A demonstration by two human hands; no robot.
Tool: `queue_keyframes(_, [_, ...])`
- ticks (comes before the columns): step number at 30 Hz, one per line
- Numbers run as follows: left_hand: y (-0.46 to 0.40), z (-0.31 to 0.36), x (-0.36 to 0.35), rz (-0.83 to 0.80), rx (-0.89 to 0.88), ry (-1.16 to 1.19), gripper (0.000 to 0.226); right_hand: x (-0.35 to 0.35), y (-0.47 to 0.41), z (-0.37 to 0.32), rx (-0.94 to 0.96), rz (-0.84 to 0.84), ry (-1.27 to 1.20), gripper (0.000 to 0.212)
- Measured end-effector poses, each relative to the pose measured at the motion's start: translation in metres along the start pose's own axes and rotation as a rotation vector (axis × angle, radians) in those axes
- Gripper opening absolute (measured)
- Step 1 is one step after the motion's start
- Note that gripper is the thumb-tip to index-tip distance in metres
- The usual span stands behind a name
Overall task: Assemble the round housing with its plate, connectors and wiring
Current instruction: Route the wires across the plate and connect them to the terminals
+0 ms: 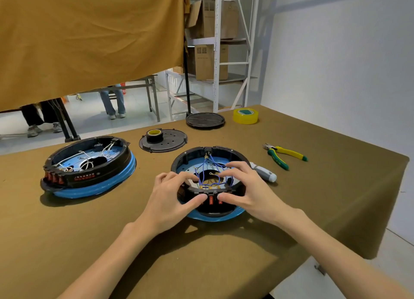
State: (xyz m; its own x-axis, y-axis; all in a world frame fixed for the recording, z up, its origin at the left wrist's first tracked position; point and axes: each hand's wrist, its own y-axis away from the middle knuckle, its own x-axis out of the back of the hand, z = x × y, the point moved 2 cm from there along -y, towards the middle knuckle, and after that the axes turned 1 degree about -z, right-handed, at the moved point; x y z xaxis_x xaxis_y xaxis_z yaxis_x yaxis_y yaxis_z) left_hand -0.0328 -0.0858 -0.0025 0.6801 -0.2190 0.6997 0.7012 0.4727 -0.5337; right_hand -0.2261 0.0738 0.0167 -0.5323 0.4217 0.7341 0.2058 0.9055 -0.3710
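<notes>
The workbench is covered in an olive-brown cloth, and the round housing being assembled sits near its middle, right in front of the person: a black ring wall on a blue base, open at the top. A second housing with white wiring stands well apart to the left, apparently further along or a reference; a perforated black plate with a roll of dark tape on it lies just behind the working housing, another black disc and a yellow tape roll farther back. Green-and-yellow cutting pliers lie to the right, and a white-handled screwdriver lies just beside the housing. The left hand and right hand both clasp the near wall of the housing, thumbs pressing on the outer face at the red rocker switches, fingers curled over the rim to the inside where the blue wires run to brass terminals. The step looks like seating the switch block, or its connectors, into the wall. To do it well, I would press evenly with both thumbs while the fingers brace from behind, keep the blue leads clear of the rim so none is pinched, and check that each terminal stays fully pushed onto its tab. Whether the switches are already snapped home cannot be told from here.
</notes>
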Motion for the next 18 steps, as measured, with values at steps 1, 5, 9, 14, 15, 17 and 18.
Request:
queue_keyframes(1, [-0.001, -0.001, 0.0, -0.011, 0.018, 0.001, 0.048, 0.002, -0.004, 0.001, 0.004, -0.017, -0.022, 0.05])
queue_keyframes(5, [-0.003, 0.0, 0.0, -0.029, 0.04, -0.032, 0.052, 0.002, -0.015, 0.006, 0.016, -0.072, 0.0, 0.054])
queue_keyframes(9, [-0.004, 0.002, 0.001, -0.021, 0.05, -0.022, 0.056, 0.003, -0.018, 0.008, 0.023, -0.045, -0.006, 0.051])
queue_keyframes(14, [-0.006, 0.007, 0.001, -0.01, 0.061, -0.061, 0.061, 0.004, -0.018, 0.008, 0.018, -0.029, -0.01, 0.05])
queue_keyframes(15, [-0.007, 0.01, 0.001, 0.004, 0.056, -0.069, 0.062, 0.003, -0.018, 0.008, 0.019, -0.035, -0.001, 0.05])
queue_keyframes(17, [-0.008, 0.011, 0.002, 0.011, 0.05, -0.073, 0.064, 0.004, -0.019, 0.008, 0.033, -0.058, 0.041, 0.054])
queue_keyframes(18, [-0.007, 0.011, 0.002, 0.006, 0.047, -0.072, 0.065, 0.004, -0.021, 0.008, 0.037, -0.063, 0.057, 0.057])
